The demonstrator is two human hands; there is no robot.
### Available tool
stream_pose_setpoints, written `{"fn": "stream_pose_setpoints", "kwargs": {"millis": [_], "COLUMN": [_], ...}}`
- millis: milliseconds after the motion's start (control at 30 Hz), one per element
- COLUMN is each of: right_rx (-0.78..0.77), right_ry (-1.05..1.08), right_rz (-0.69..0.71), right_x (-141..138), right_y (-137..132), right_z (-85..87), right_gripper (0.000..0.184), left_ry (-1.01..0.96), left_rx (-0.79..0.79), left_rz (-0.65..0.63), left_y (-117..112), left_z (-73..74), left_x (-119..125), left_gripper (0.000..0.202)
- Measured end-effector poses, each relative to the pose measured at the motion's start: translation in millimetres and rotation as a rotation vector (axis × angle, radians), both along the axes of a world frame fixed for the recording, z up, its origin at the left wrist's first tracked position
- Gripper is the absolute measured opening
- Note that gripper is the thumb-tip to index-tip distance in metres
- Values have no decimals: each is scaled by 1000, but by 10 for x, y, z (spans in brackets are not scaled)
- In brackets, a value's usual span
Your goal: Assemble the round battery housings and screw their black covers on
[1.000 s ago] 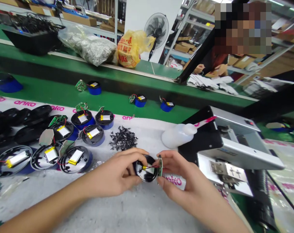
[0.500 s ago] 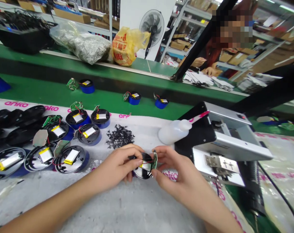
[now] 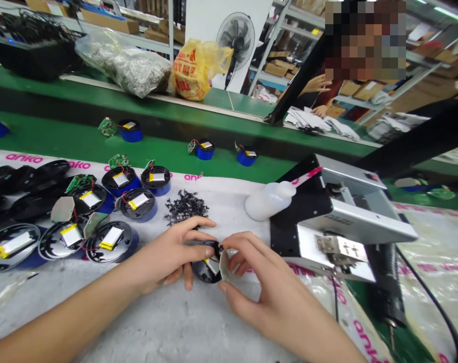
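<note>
My left hand (image 3: 185, 252) grips the left side of a round black housing (image 3: 203, 272), its thumb reaching over the rim. Inside the housing sits a silver battery with a yellow end (image 3: 212, 265), partly covered by fingers. My right hand (image 3: 247, 275) pinches a small circuit board (image 3: 223, 265) by its edges, thumb below and fingers above, at the housing's right rim. The board stands on edge, its pale face turned toward me. A heap of small black parts (image 3: 185, 205) lies just beyond my left hand.
Several blue-and-black housings with batteries (image 3: 111, 239) stand to the left, beside black covers (image 3: 28, 184). A white squeeze bottle (image 3: 266, 201) and a silver-and-black machine (image 3: 349, 217) stand right. An electric screwdriver (image 3: 388, 297) lies by it. Across the bench is another person's hand (image 3: 319, 84).
Both hands have shifted slightly left with the housing. The circuit board has turned from edge-on, now showing its pale face. The left fingers have spread a little more.
</note>
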State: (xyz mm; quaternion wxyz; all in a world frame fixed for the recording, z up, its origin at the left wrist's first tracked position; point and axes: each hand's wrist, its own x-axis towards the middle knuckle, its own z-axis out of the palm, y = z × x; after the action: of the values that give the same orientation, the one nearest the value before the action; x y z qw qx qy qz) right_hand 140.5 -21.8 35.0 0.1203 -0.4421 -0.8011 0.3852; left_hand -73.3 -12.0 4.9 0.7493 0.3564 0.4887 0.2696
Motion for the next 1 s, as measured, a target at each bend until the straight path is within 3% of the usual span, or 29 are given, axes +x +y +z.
{"fn": "stream_pose_setpoints", "kwargs": {"millis": [133, 333, 533, 700, 867, 1000], "right_rx": [35, -78, 148, 205, 275, 329], "right_ry": [-11, -47, -13, 35, 73, 84], "right_rz": [-27, 11, 64, 201, 153, 141], "right_x": [6, -35, -47, -37, 5, 16], "right_y": [-15, -42, -49, 61, 160, 176], "right_z": [24, 41, -21, -64, -115, -150], "right_gripper": [39, 28, 47, 51, 35, 29], "left_ry": [-71, -75, 125, 71, -40, -82], "left_rx": [-8, -1, 160, 220, 228, 283], "left_rz": [11, 26, 16, -11, -45, -124], "left_y": [-31, -53, -105, -104, -59, -85], "left_z": [-5, -40, -98, -152, -159, -160], "left_x": [11, 62, 148, 158, 77, 50], "left_gripper": [35, 26, 23, 17, 29, 56]}}
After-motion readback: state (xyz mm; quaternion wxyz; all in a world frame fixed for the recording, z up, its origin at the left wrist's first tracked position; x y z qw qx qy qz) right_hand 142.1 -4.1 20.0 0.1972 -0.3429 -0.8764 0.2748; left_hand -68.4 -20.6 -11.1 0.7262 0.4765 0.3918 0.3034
